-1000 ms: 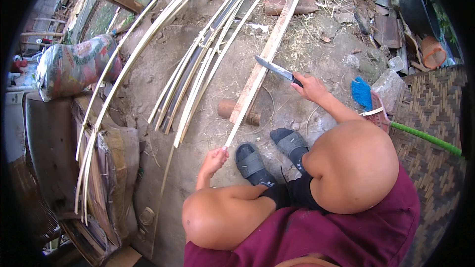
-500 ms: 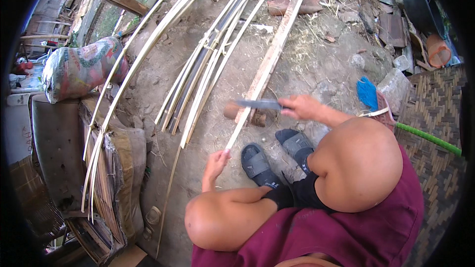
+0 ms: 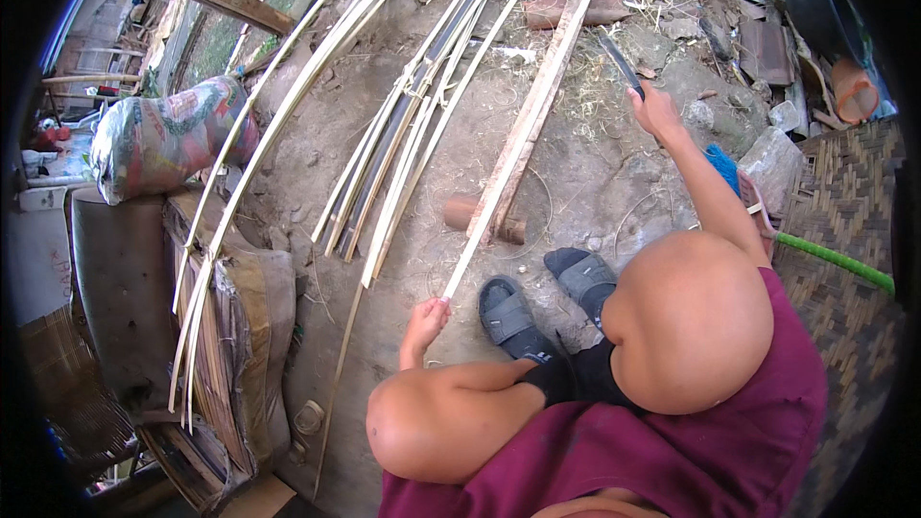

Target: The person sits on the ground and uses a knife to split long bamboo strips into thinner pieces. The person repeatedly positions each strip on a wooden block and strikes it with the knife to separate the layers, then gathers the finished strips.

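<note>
Pale strip (image 3: pixel 466 257), long and narrow, slants away from the crouching person, and look, its near end sits right in the left hand (image 3: pixel 425 324), fingers closed tight about it! From there it runs up along a rough wooden board (image 3: pixel 574 2) and on past the board's far end. Under the board's near end lies a brown, rounded block (image 3: pixel 462 212); near its far end, a second brown piece (image 3: pixel 606 8).

Over on the other side, the right hand (image 3: pixel 656 111) grips a knife (image 3: pixel 620 61), wrapped round the handle, arm stretched forward, blade pointing outward and well clear of the strip. How high it is, I can't tell from here.

Left of the board, a tied bundle of strips (image 3: pixel 418 86) spreads across the bare ground (image 3: pixel 614 149). Two dark sandals (image 3: pixel 508 315) stand just beside the strip's near end, with a blue brush (image 3: pixel 721 165) behind the right forearm.
</note>
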Demonstrator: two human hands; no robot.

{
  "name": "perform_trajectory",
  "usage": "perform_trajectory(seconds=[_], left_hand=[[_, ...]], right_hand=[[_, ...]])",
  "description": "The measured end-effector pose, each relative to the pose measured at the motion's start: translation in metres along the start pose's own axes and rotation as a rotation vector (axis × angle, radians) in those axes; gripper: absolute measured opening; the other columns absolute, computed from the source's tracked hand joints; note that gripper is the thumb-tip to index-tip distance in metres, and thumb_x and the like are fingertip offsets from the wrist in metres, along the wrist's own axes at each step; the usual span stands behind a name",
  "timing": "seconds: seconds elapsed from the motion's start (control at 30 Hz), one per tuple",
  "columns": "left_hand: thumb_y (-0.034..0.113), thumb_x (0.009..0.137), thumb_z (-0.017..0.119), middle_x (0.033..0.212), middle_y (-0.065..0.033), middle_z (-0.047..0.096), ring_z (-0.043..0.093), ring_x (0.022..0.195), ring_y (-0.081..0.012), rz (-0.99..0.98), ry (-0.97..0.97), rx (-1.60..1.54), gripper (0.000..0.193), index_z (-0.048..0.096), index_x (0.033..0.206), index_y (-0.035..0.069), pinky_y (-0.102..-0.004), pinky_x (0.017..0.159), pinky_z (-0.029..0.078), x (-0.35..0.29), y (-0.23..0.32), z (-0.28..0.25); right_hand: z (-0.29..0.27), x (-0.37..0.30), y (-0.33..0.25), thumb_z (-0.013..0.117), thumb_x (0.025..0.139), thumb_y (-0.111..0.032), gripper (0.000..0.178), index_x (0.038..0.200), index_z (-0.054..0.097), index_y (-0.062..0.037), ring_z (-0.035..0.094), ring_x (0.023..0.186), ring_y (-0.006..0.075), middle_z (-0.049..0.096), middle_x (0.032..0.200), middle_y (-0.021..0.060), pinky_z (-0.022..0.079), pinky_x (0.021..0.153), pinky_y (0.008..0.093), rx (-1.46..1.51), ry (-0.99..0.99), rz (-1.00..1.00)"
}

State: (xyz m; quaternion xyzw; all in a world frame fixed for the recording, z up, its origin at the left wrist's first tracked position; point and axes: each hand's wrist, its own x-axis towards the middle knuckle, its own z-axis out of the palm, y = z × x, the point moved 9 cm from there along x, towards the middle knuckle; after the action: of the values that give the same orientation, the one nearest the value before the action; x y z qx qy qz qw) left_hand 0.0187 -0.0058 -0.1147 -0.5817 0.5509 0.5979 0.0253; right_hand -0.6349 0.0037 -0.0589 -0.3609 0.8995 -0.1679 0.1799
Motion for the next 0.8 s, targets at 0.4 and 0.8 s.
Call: perform_trajectory(seconds=[0.4, 0.8], left_hand=[[0.033, 0.103, 0.043, 0.072, -0.0272, 0.062, 0.063, 0.071, -0.0456, 0.416, 0.259, 0.697, 0.039, 0.063, 0.093, 0.002, -0.0485, 0.061, 0.048, 0.009, 0.094, 0.048], [0.044, 0.103, 0.045, 0.055, 0.0013, 0.049, 0.044, 0.045, -0.0087, -0.128, -0.176, -0.08, 0.053, 0.062, 0.075, 0.003, -0.0253, 0.043, 0.037, -0.004, 0.036, 0.035]], right_hand=[[0.027, -0.035, 0.015, 0.053, 0.098, -0.041, 0.037, 0.114, 0.061, -0.0087, 0.067, 0.081, 0.0432, 0.069, 0.083, 0.0226, 0.053, 0.069, 0.0531, 0.001, 0.151, -0.197], [0.106, -0.151, -0.085, 0.057, 0.096, -0.045, 0.041, 0.121, 0.06, -0.013, 0.067, 0.079, 0.0414, 0.069, 0.094, 0.018, 0.055, 0.068, 0.0489, 0.1, -0.19, -0.517]])
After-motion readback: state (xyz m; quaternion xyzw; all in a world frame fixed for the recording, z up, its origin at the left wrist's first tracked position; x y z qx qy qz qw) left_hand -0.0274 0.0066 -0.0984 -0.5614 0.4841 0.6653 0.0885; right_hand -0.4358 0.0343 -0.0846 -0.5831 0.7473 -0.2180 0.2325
